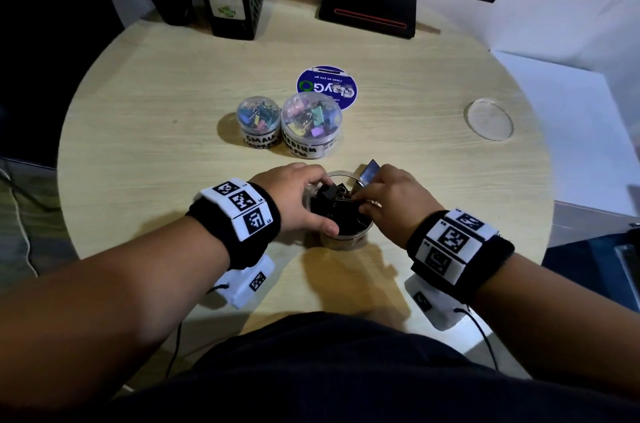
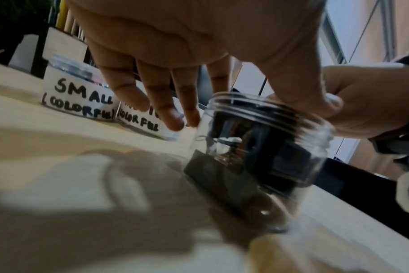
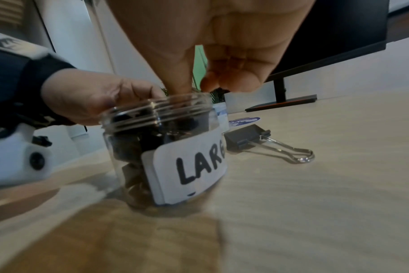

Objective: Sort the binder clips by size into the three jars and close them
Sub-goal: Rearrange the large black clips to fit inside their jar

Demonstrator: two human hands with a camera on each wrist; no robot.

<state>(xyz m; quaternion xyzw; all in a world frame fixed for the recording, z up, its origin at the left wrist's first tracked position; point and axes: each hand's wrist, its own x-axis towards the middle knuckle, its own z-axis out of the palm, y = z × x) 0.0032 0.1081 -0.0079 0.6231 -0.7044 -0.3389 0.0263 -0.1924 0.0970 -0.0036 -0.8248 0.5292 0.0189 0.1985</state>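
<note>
Hands meet at the open big jar (image 1: 341, 239) near the table's (image 1: 138, 131) front edge. The left hand (image 1: 294, 194) curls round its rim. The right hand (image 1: 391, 201) pokes bent fingers in among the black clips (image 1: 329, 204); whether it grips one, I cannot tell. One black clip (image 3: 247, 137) lies just beside the jar

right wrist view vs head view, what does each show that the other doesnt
Only the right wrist view shows the "LAR…" label on the open jar, and the whole loose binder clip with its wire handles lying on the table beside it.

Only the head view shows the two closed jars of colourful clips, small and medium, the loose clear lid far right, and the round sticker.

Both show the left hand holding the open jar's rim while the right hand reaches into it.
</note>
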